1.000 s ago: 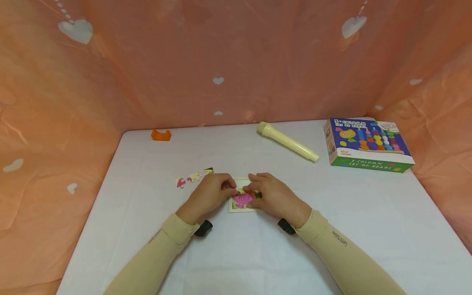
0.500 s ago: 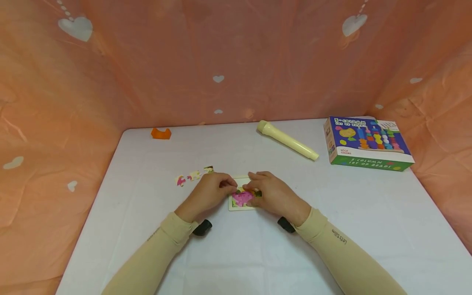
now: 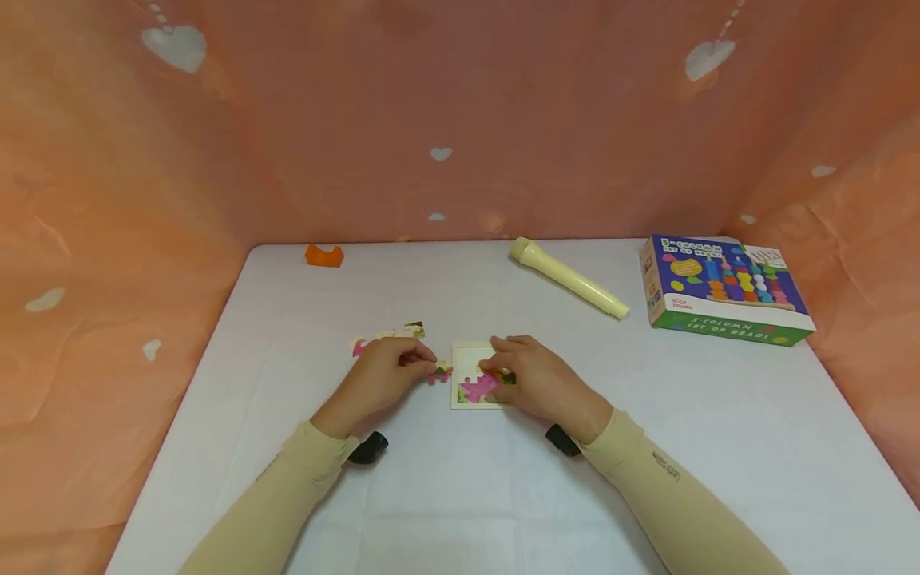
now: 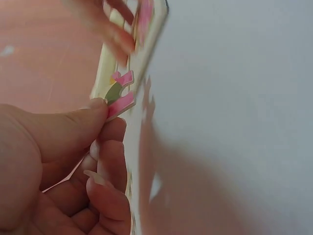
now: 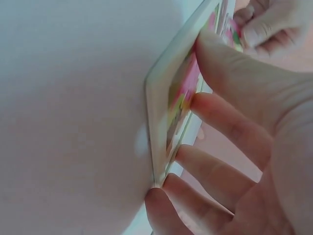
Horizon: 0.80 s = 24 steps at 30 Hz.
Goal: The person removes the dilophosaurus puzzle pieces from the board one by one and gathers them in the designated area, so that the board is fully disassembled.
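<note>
My left hand (image 3: 381,377) pinches a small jigsaw piece (image 4: 121,98), pink and green, between thumb and index finger, just left of the puzzle board (image 3: 454,393). That board is a pale framed tray lying on the table, with pink and yellow-green pieces fitted along its lower part and bare wood at its upper left. My right hand (image 3: 549,383) rests over the board's right side. In the right wrist view its thumb and fingertips touch the fitted pieces (image 5: 188,81) and the frame's edge. Loose jigsaw pieces (image 3: 414,328) lie behind the left hand, partly hidden by it.
An orange curved block (image 3: 324,255) lies at the table's back left. Behind the board is a cream-coloured stick with a thicker end (image 3: 571,279). A bead-set box (image 3: 726,289) stands at the back right. Orange curtains with hearts enclose the white table (image 3: 431,495).
My left hand has moved left off the board, and the jigsaw piece now shows in its fingertips. The board's upper left is uncovered. My right hand stays on the board; the head view has shifted slightly.
</note>
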Tool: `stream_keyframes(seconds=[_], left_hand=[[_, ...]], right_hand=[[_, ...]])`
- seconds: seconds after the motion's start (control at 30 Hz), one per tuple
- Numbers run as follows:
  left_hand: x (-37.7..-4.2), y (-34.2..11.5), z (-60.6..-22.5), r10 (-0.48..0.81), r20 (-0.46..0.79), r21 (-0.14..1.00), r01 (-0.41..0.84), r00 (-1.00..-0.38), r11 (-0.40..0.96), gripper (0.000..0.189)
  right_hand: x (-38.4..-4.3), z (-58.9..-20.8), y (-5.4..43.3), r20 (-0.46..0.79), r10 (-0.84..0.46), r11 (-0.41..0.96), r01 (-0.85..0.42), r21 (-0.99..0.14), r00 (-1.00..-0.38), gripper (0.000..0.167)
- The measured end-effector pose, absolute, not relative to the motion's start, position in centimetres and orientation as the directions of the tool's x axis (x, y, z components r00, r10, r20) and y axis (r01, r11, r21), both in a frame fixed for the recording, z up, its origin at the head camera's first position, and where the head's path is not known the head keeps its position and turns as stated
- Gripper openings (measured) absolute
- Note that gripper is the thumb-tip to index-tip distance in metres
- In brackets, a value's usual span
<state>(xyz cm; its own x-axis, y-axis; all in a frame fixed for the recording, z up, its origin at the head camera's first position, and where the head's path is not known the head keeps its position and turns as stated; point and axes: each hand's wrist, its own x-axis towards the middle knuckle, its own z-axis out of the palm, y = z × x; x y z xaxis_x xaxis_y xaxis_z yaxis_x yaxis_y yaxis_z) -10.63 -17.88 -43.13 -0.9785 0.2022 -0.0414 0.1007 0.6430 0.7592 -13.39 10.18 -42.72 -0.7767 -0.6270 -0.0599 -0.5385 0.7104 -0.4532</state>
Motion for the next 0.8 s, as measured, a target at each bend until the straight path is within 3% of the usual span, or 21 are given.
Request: stream_keyframes(seconds=[0.37,0.8], left_hand=[[-8.5,-25.7,-42.8,0.042,-0.111,0.685,-0.045,-0.993,0.727,0.012],[-8.6,-27.2,-43.0,0.004,-0.136,0.673,-0.090,-0.991,0.734,0.017]], right_hand=[[-13.4,-42.8,10.3,-0.055,-0.634,0.696,-0.539,-0.475,-0.771,0.049],[-13.4,-42.6,10.5,-0.057,-0.588,0.736,-0.505,-0.450,-0.807,0.069]])
